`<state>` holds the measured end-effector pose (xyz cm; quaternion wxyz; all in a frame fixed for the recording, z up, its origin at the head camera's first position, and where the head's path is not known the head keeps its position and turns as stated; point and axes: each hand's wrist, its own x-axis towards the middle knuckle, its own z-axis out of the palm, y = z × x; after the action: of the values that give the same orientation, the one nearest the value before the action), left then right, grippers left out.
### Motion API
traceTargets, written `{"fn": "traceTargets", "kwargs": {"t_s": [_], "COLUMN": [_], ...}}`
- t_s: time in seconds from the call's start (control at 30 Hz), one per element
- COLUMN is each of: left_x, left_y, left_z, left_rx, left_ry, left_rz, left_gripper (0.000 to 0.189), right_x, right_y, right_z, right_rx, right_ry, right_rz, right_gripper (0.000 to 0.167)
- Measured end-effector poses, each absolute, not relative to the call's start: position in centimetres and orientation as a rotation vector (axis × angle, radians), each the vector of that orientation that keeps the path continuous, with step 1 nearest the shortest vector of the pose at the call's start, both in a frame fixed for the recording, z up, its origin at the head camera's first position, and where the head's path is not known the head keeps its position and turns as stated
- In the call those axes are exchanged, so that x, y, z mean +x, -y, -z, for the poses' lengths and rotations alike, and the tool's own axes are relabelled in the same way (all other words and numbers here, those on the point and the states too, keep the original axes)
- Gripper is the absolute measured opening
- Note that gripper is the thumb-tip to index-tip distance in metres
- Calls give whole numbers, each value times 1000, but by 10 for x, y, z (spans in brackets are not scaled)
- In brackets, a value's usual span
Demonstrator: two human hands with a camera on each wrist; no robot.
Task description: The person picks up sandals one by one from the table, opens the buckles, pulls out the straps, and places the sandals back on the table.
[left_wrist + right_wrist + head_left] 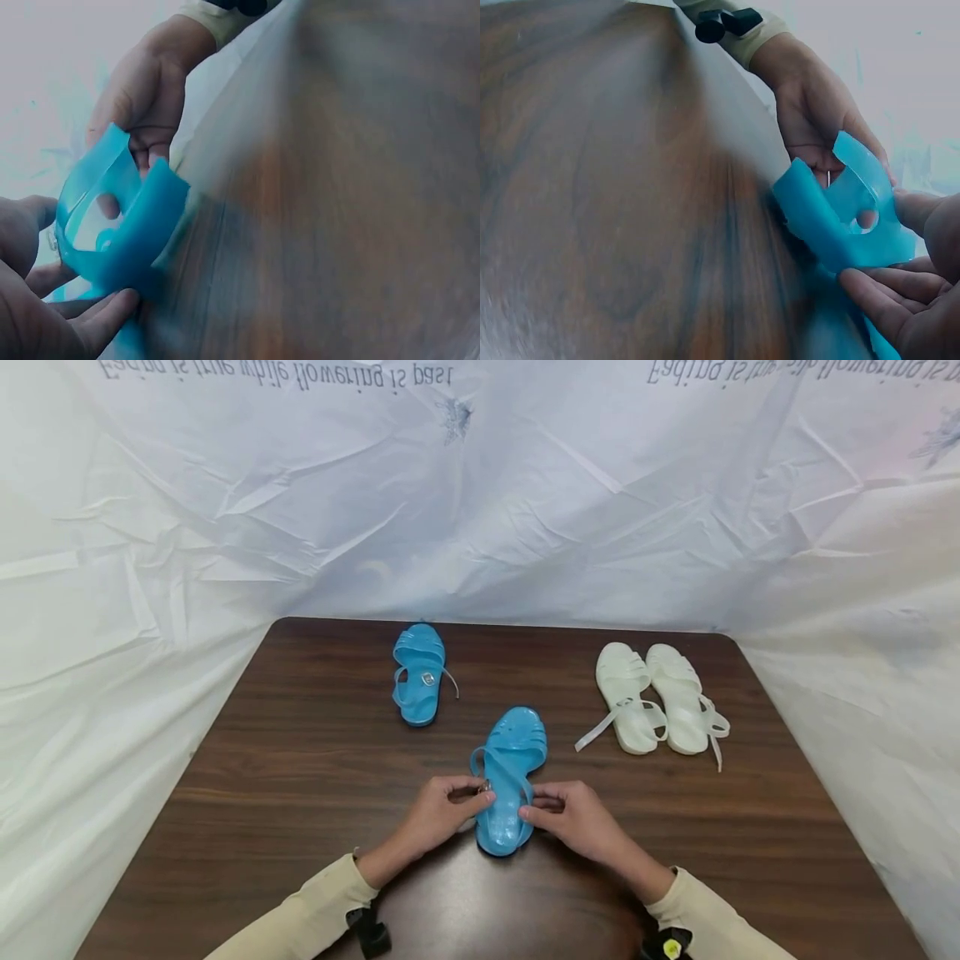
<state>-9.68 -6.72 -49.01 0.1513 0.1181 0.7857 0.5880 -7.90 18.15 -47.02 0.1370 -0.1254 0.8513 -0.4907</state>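
A blue jelly sandal (504,777) lies on the brown table, toe pointing away, between both hands. On its left side my left hand (438,814) pinches the ankle strap near a small metal buckle (483,787). Across from it, my right hand (581,822) holds the right edge of the strap between thumb and fingers. In the left wrist view the sandal's raised heel part (124,240) curves up between the hands. The right wrist view shows the same heel from the other side, with right-hand fingers (885,296) under its edge.
A second blue sandal (420,681) lies at the back left, its strap loose. A pair of white sandals, the left one (624,693) and the right one (677,697), lies at the back right with straps spread. White sheeting (450,543) hangs behind the wooden table (300,760).
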Motion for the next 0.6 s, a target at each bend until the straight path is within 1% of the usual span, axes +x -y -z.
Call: {"fn": "traceTargets", "kwargs": {"t_s": [0.17,0.4,0.6], "left_x": [-94,-95,-101], "left_y": [68,69,71], "left_z": [487,483,480], "left_rx": [286,267,242], "left_ry": [-2119,-2045,-2047], "left_rz": [-1827,-1908,-1987], "left_gripper": [47,43,42], "right_x": [-79,-81,-84], "right_y": [-179,-175,-169], "right_z": [467,462,458], "right_rx": [-376,-338,-428], "right_ry": [-2445,-2433,-2387], "right_rz": [1465,1523,1566], "right_gripper": [47,48,45]}}
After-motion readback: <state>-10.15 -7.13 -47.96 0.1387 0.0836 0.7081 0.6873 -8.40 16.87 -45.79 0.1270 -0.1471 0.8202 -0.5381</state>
